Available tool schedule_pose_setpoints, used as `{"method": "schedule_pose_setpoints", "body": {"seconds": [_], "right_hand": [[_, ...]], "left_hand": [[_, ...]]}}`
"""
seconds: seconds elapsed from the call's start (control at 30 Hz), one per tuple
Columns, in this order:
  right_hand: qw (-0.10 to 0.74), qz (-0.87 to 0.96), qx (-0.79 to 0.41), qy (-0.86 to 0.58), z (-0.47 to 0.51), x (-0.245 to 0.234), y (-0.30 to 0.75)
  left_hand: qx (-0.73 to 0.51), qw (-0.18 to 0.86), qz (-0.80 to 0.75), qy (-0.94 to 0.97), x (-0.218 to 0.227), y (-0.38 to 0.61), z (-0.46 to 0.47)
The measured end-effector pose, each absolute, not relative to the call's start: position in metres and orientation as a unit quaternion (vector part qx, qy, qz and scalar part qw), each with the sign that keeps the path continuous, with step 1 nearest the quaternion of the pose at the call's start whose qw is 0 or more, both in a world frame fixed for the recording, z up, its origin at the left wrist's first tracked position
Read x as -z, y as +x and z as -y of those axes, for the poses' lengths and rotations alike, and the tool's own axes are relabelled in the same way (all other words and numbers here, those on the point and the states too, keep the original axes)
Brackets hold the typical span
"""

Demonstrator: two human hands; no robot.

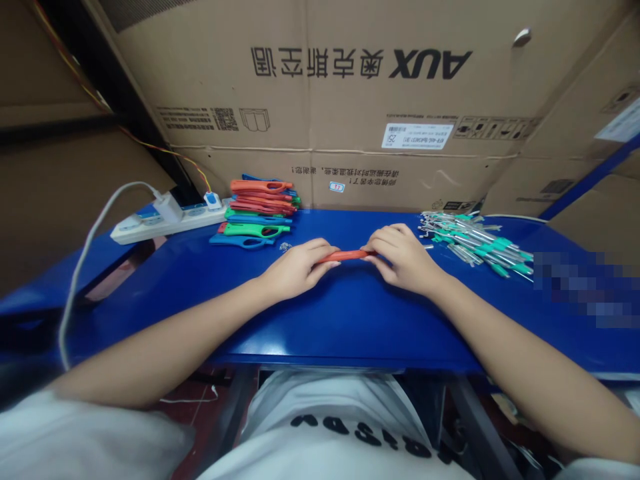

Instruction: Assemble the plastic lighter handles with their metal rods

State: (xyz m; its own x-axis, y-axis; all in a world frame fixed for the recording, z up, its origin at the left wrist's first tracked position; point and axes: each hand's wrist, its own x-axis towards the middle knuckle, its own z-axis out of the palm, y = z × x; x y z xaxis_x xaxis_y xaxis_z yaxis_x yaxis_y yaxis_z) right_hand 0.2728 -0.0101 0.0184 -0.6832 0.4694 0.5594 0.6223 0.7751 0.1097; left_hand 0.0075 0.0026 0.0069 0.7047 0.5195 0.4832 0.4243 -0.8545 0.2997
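Observation:
Above the middle of the blue table, an orange plastic lighter handle [347, 255] lies level between my two hands, seen edge-on. My left hand [296, 269] pinches its left end between thumb and fingers. At the other end, my right hand [404, 259] has its fingertips closed on the handle, hiding that tip. Stacked behind and left of my left hand are several lighter handles [260, 205] in orange, green and blue, with finger loops. To the right of my right hand lies a pile of thin metal rods with green plastic parts [483, 241].
A white power strip [173, 223] with plugs and a white cable [80, 280] sits at the left. Printed cardboard [310, 100] walls off the back of the blue table [340, 327]. A small coiled metal bit [285, 247] lies near the handle stack.

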Motion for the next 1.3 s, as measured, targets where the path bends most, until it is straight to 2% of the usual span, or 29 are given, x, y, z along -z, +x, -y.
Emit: {"method": "schedule_pose_setpoints", "body": {"seconds": [0.3, 0.6, 0.77, 0.97, 1.3], "right_hand": [[0.242, 0.91, 0.174, -0.288, 0.016, -0.014, 0.259], [0.161, 0.883, 0.168, -0.409, 0.004, -0.021, 0.284], [0.171, 0.861, 0.14, -0.459, -0.01, -0.019, 0.312], [0.2, 0.883, 0.114, -0.41, -0.013, -0.02, 0.316], [0.165, 0.93, 0.089, -0.318, 0.004, -0.01, 0.276]], "left_hand": [[-0.237, -0.016, -0.307, 0.922, -0.008, 0.014, 0.013], [-0.229, -0.03, -0.33, 0.915, -0.01, 0.008, 0.004], [-0.237, -0.041, -0.328, 0.914, -0.013, 0.005, 0.0], [-0.239, -0.037, -0.315, 0.918, -0.01, 0.004, -0.002], [-0.227, -0.048, -0.261, 0.937, -0.005, 0.008, 0.004]]}}
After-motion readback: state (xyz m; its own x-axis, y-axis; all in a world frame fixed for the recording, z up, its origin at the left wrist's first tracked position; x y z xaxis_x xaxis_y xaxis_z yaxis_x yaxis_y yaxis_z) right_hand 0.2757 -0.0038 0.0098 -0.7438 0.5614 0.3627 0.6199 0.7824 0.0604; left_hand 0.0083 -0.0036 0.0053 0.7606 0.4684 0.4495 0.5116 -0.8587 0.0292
